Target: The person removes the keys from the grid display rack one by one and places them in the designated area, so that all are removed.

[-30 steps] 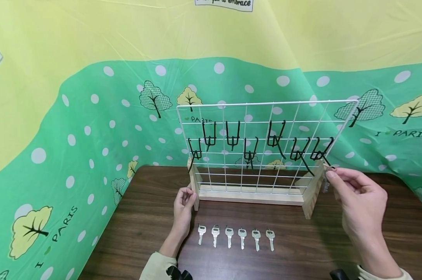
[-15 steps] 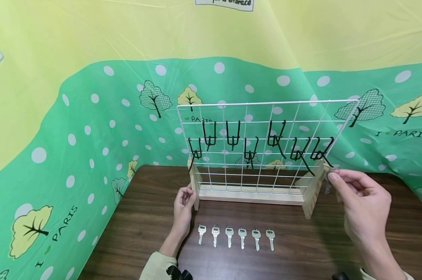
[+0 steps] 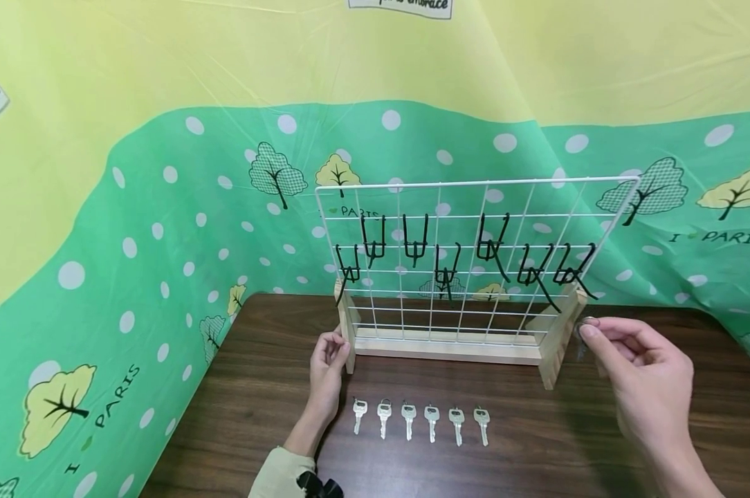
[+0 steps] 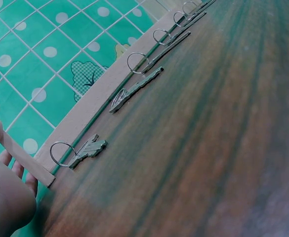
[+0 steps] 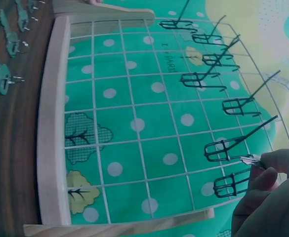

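A white wire grid rack point(image 3: 537, 181) stands on wooden legs, with several black hooks point(image 3: 490, 247) hung on it. My left hand point(image 3: 326, 366) holds the rack's left wooden leg point(image 4: 28, 160), thumb in front and fingers partly hidden behind. My right hand point(image 3: 649, 373) pinches a small key point(image 5: 251, 160) by its ring end between thumb and forefinger. It is off the rack's right side, below the rightmost hook point(image 3: 573, 271) and apart from it in the head view. In front of the rack lie several silver keys point(image 3: 432, 415) in a row, each with a ring.
The rack and keys are on a dark brown wooden table point(image 3: 400, 470). A green and yellow printed cloth point(image 3: 182, 194) hangs behind and to the left. The rack's right leg point(image 3: 555, 353) stands close beside my right hand.
My right hand has moved down from the tip of the rightmost hook, carrying the pinched key. My left hand, the rack and the row of keys stay where they were.
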A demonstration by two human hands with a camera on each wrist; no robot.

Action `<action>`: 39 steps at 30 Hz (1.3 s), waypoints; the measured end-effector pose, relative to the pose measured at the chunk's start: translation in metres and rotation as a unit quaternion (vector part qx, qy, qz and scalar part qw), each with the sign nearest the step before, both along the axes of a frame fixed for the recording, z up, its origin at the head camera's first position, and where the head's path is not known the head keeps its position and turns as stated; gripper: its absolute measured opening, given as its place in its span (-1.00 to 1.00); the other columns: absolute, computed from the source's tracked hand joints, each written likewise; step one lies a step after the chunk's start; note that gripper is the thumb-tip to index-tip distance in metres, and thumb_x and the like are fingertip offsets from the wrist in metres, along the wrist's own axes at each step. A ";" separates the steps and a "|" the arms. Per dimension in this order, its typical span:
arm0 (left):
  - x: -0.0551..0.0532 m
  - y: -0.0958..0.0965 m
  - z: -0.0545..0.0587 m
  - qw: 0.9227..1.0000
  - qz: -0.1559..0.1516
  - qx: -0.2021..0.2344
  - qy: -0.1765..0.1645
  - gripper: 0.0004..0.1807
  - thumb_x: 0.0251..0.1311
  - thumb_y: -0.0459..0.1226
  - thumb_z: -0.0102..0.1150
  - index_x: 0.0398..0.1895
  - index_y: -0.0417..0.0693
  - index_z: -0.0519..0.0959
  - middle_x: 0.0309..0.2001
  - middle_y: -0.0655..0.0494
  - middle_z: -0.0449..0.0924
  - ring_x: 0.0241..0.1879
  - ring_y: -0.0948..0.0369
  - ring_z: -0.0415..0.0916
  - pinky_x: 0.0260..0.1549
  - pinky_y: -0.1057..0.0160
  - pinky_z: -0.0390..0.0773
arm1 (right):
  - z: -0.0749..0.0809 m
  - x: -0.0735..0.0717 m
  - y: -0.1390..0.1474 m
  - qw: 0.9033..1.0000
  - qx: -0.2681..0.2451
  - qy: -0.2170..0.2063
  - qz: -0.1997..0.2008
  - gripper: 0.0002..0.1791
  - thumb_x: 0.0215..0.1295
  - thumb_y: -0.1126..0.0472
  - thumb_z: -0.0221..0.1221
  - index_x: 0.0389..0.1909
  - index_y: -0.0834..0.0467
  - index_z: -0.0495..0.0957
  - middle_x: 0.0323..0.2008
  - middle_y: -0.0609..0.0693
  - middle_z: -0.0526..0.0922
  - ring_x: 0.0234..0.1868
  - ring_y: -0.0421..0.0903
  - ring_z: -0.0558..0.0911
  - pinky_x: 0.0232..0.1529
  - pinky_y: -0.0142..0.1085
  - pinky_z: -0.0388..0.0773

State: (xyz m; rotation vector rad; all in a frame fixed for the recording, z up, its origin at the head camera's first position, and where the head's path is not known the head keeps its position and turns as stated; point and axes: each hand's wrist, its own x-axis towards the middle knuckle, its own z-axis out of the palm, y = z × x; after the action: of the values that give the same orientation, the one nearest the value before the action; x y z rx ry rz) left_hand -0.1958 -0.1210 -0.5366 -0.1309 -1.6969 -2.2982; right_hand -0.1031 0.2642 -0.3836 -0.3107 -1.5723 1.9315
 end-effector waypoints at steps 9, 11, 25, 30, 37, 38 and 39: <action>0.000 0.001 0.001 1.000 0.003 -0.003 -0.005 -0.69 0.51 -0.53 0.21 0.02 -0.65 0.32 -0.03 0.09 0.53 0.07 0.31 0.53 0.14 0.42 0.53 | -0.020 0.009 0.000 0.994 0.084 -0.061 0.031 -0.86 0.31 0.54 0.46 -0.21 0.28 0.81 -0.41 -0.14 0.84 -0.59 -0.30 0.56 -0.63 -0.49 0.41; 0.000 0.002 0.001 1.000 0.003 -0.005 -0.006 -0.71 0.50 -0.57 0.18 0.03 -0.67 0.30 0.00 0.11 0.55 0.11 0.32 0.54 0.15 0.42 0.53 | -0.026 0.011 -0.001 0.991 0.105 -0.076 0.038 -0.87 0.33 0.51 0.47 -0.21 0.25 0.80 -0.42 -0.17 0.83 -0.59 -0.32 0.56 -0.63 -0.48 0.41; 0.000 0.001 0.001 1.000 0.004 -0.007 -0.012 -0.72 0.51 -0.58 0.14 0.05 -0.68 0.29 0.20 -0.05 0.57 0.25 0.34 0.54 0.15 0.43 0.54 | -0.077 0.013 -0.011 0.963 0.206 -0.145 0.094 -0.94 0.39 0.39 0.48 -0.18 0.24 0.79 -0.39 -0.25 0.79 -0.56 -0.32 0.58 -0.60 -0.43 0.46; 0.001 0.001 0.001 1.000 0.004 -0.012 -0.008 -0.72 0.53 -0.57 0.13 0.03 -0.68 0.28 0.39 -0.37 0.49 0.34 0.36 0.51 0.22 0.43 0.52 | -0.090 0.015 -0.011 0.954 0.219 -0.168 0.118 -0.87 0.41 0.32 0.50 -0.14 0.30 0.79 -0.39 -0.21 0.78 -0.51 -0.31 0.61 -0.54 -0.39 0.49; 0.001 0.002 0.002 1.000 0.005 -0.015 -0.002 -0.73 0.53 -0.57 0.13 0.01 -0.68 0.28 0.46 -0.48 0.41 0.37 0.36 0.49 0.27 0.43 0.50 | -0.106 0.013 -0.006 0.943 0.198 -0.205 0.173 -0.83 0.42 0.26 0.50 -0.12 0.29 0.79 -0.43 -0.16 0.78 -0.55 -0.31 0.50 -0.60 -0.27 0.42; 0.001 0.002 0.001 1.000 0.005 -0.014 -0.003 -0.73 0.53 -0.58 0.13 0.01 -0.68 0.28 0.46 -0.48 0.41 0.37 0.36 0.49 0.27 0.43 0.50 | -0.108 0.012 -0.006 0.941 0.195 -0.210 0.181 -0.83 0.42 0.26 0.50 -0.12 0.29 0.79 -0.43 -0.16 0.78 -0.57 -0.31 0.46 -0.63 -0.25 0.39; 0.001 0.001 0.001 1.000 0.005 -0.013 -0.004 -0.73 0.52 -0.58 0.13 0.01 -0.68 0.28 0.46 -0.49 0.41 0.37 0.36 0.49 0.28 0.43 0.50 | -0.109 0.012 -0.005 0.937 0.197 -0.216 0.189 -0.83 0.42 0.26 0.50 -0.12 0.29 0.79 -0.43 -0.15 0.79 -0.59 -0.31 0.43 -0.65 -0.23 0.38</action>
State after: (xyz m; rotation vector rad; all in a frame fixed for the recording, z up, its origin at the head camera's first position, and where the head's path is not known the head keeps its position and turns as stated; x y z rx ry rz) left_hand -0.1949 -0.1196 -0.5356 -0.1183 -1.7287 -2.2718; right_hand -0.0906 0.2588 -0.4929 -0.2899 -2.4141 1.8361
